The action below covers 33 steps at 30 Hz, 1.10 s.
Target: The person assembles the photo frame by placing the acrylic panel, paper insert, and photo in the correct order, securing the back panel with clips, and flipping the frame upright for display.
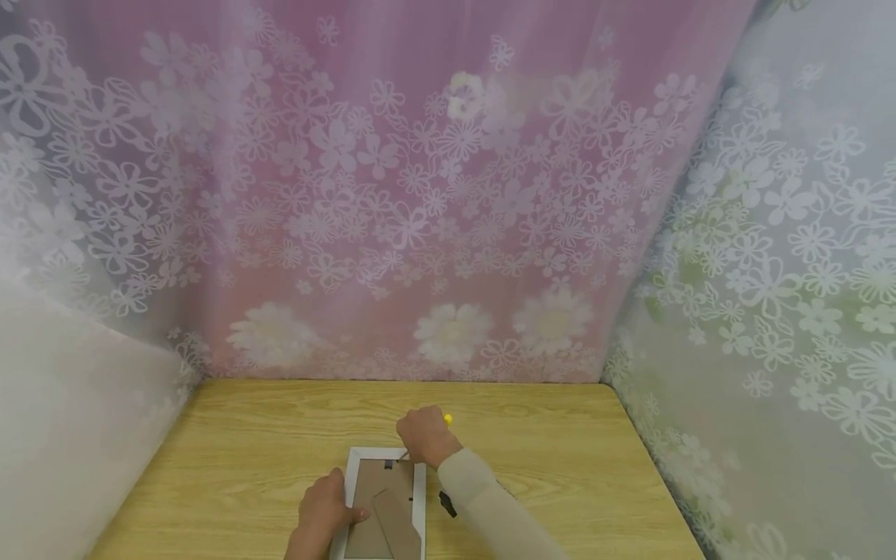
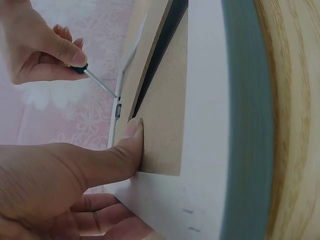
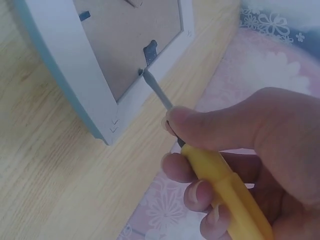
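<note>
A white picture frame (image 1: 418, 502) lies back side up on the wooden table, its brown backing board (image 1: 365, 486) and slanted stand leg (image 1: 393, 519) showing. My left hand (image 1: 325, 504) grips the frame's left side; in the left wrist view the thumb presses on the board while the fingers wrap the outer edge. At the far end, my right hand (image 1: 425, 437) holds a screwdriver (image 3: 225, 192) by its yellow handle. Its metal tip meets a small dark tab (image 3: 141, 72) at the board's edge, beside a metal hanger (image 3: 150, 52).
Another dark tab (image 3: 85, 16) sits along the frame's long side. Wood-grain tabletop (image 1: 294, 424) surrounds the frame. A pink flowered curtain (image 1: 392, 233) rises behind the table, with pale flowered sheets (image 1: 770, 311) at both sides.
</note>
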Available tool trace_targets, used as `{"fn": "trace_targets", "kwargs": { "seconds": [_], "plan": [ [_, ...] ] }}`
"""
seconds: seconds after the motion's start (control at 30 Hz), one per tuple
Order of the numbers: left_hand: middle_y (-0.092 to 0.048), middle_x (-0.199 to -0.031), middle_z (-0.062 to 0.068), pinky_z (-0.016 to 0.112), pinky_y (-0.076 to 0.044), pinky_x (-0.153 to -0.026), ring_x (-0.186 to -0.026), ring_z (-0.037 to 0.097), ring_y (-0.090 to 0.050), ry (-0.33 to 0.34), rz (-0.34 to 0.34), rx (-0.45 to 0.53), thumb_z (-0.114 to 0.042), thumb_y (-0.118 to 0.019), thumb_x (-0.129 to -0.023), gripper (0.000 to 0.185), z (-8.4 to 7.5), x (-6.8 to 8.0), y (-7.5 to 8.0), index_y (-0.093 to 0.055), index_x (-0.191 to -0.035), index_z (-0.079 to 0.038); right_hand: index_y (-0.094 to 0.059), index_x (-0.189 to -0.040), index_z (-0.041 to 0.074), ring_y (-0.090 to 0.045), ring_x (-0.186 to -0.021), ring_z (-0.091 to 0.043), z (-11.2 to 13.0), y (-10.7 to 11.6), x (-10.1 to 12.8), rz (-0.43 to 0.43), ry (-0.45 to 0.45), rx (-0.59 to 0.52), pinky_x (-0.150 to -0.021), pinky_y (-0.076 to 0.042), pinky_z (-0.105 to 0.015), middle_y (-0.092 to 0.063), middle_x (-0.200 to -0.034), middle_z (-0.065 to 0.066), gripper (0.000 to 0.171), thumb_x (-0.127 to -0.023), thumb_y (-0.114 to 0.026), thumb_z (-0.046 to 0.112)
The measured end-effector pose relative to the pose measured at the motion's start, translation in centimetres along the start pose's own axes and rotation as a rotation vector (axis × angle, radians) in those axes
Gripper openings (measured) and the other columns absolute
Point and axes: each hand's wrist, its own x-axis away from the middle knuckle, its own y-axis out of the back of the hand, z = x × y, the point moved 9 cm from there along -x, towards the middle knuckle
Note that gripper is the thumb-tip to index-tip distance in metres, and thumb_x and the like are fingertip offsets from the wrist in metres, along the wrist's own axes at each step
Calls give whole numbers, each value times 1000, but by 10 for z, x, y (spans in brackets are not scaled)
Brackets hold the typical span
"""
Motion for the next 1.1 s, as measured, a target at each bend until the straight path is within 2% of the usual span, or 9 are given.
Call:
{"fn": "trace_targets", "kwargs": {
  "seconds": [0.2,0.4,0.6,0.9,1.1],
  "plan": [
    [-61,-77,9,39,-48,-62,-69,24,-58,4,5,7,-28,-98,-64,57,1,0,-2,-59,-94,1,-66,-70,22,-54,-58,-5,1,-1,0,5,6,0,-60,-55,-27,-64,-68,8,28,-84,-86,35],
    [-62,-78,9,40,-49,-63,-70,23,-59,14,18,12,-27,-97,-64,56,2,-1,-2,-59,-95,1,-62,-66,21,-50,-57,-5,5,-1,-2,-13,14,31,-58,-53,-28,-63,-66,8,31,-90,-80,28],
    [-62,-78,8,39,-49,-63,-70,23,-58,7,12,13,-26,-97,-65,56,-1,1,0,-59,-95,1,-66,-71,23,-46,-55,-6,13,4,-4,-28,28,95,-56,-51,-26,-66,-68,8,30,-100,-68,23],
    [-61,-77,9,40,-49,-63,-70,24,-59,-1,0,15,-25,-97,-64,56,-1,1,3,-58,-94,1,-72,-77,23,-45,-55,-6,14,3,-8,8,3,136,-56,-52,-25,-68,-70,8,26,-102,-64,24],
    [-61,-77,9,40,-48,-63,-70,24,-58,-5,6,18,-27,-97,-65,56,-1,1,2,-58,-93,1,-75,-80,28,-56,-59,-4,18,7,-6,-13,8,184,-58,-53,-25,-71,-76,10,22,-100,-68,27]
  ]
}}
